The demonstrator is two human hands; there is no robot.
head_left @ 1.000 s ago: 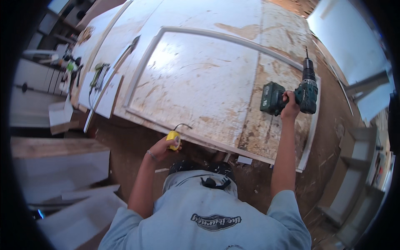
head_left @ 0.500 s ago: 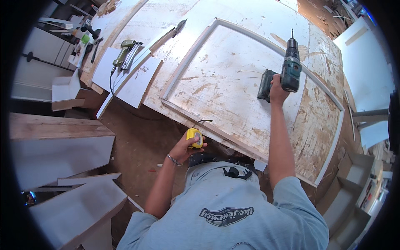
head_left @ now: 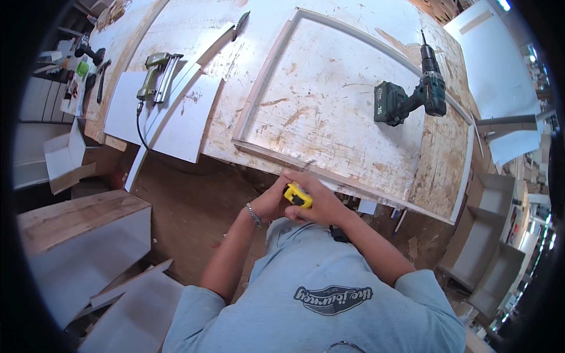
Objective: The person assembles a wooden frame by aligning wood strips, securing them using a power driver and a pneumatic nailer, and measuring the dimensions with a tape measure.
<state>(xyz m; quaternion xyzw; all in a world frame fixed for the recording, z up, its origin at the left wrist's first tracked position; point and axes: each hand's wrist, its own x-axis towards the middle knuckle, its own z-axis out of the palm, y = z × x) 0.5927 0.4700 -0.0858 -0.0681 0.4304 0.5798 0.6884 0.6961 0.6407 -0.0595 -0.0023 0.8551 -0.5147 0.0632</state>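
A yellow and black tape measure (head_left: 298, 196) is held between my hands, in front of my waist at the near edge of the workbench. My right hand (head_left: 321, 199) wraps round its case from the right. My left hand (head_left: 272, 199), with a bracelet at the wrist, is closed against its left end, and the two hands meet at the fingertips. A thin dark piece (head_left: 307, 166) pokes out just beyond the fingers; its kind is unclear. On the bench to the right a dark green cordless drill (head_left: 421, 94) rests untouched, its bit pointing away from me.
A thin rectangular frame (head_left: 254, 109) lies on the scuffed white workbench (head_left: 341, 94). To its left, a green air nailer (head_left: 158, 76) with a hose rests on white panels (head_left: 191, 120). Box-like cabinet pieces (head_left: 88, 235) stand at lower left, and open shelving (head_left: 485, 229) at right.
My right hand has let go of the drill, leaving it on the bench, and has come back to the tape measure in my left hand. The view has shifted slightly.
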